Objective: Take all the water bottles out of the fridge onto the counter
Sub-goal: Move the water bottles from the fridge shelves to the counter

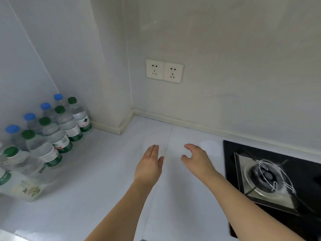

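I hold both hands over the white counter point(97, 171), neither gripping anything. My left hand point(150, 164) is flat, fingers straight and together, thumb slightly apart. My right hand point(197, 160) is loosely spread, fingers curled a little, thumb set apart; it holds nothing. The two hands sit near each other, not touching.

The water bottles point(52, 129) stand upright at the far left of the counter, against the left wall, in two rows: blue-capped bottles point(29, 117) behind, green-capped bottles point(44, 121) in front, packed just beside one another. A gas burner point(265, 178) on a black hob is at the right. Two wall sockets point(164, 70) are on the far wall.
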Action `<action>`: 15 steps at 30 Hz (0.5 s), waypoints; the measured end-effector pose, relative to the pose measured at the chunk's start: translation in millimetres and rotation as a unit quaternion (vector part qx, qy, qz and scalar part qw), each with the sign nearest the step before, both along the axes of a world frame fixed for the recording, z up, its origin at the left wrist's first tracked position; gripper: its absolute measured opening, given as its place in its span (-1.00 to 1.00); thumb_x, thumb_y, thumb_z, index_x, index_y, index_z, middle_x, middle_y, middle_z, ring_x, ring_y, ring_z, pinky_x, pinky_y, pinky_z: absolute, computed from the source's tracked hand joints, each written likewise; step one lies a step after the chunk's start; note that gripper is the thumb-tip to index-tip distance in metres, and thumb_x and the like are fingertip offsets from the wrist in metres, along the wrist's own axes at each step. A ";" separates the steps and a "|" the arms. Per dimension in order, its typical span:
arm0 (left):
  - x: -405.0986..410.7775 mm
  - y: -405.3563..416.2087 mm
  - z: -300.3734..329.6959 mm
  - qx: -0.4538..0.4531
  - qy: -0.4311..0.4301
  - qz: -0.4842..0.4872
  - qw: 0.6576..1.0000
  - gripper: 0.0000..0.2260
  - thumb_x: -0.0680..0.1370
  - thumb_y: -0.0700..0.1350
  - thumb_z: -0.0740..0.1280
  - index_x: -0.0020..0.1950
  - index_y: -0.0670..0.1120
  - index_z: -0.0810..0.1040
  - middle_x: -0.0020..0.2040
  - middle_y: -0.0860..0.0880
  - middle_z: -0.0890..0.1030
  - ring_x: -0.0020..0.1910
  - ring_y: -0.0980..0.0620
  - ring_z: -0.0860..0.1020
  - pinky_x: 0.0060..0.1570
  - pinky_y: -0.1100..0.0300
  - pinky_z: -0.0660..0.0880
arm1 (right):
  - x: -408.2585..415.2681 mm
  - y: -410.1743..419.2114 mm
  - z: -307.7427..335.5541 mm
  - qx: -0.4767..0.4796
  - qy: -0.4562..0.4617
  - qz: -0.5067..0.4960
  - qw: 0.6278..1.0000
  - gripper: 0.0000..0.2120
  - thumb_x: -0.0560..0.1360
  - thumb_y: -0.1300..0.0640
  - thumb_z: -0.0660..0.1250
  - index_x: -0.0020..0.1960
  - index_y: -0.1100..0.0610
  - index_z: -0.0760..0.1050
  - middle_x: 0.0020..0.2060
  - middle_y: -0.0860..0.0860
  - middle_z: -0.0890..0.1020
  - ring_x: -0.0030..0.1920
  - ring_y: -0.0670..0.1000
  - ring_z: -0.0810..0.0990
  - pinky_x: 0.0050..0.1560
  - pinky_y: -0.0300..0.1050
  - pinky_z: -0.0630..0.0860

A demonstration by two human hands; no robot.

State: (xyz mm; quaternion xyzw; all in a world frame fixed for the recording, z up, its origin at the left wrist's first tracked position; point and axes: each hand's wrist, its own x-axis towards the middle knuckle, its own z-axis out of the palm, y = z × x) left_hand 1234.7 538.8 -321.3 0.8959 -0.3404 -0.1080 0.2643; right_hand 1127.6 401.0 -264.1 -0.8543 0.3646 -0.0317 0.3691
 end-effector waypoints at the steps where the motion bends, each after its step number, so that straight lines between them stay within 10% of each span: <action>1: -15.2 -14.9 6.8 0.001 -0.010 -0.022 1.000 -0.51 0.69 0.04 0.07 0.58 -0.08 0.12 0.58 0.01 0.16 0.55 0.08 0.11 0.44 0.21 0.16 | -22.3 -10.0 6.3 0.003 -0.003 -0.018 1.000 -0.54 0.56 0.14 0.26 0.45 0.10 0.33 0.42 0.00 0.38 0.39 -0.02 0.37 0.26 -0.29 0.27; 11: -201.3 -160.4 83.1 0.001 -0.093 -0.238 0.967 -0.53 0.70 0.02 0.04 0.59 -0.07 0.08 0.59 0.00 0.12 0.56 0.05 0.09 0.47 0.20 0.09 | -271.8 -92.8 68.4 -0.076 -0.032 -0.188 0.979 -0.74 0.51 0.17 0.29 0.19 0.03 0.49 0.19 0.01 0.53 0.03 -0.03 0.55 -0.01 -0.28 0.44; 15: -306.7 -212.4 117.3 -0.036 -0.120 -0.332 0.935 -0.52 0.69 0.03 0.08 0.58 -0.06 0.12 0.58 -0.02 0.16 0.55 0.02 0.13 0.49 0.13 0.16 | -390.1 -108.8 100.3 -0.124 -0.036 -0.272 0.954 -0.54 0.54 0.13 0.29 0.42 0.10 0.36 0.34 0.05 0.46 0.15 0.01 0.54 0.10 -0.19 0.44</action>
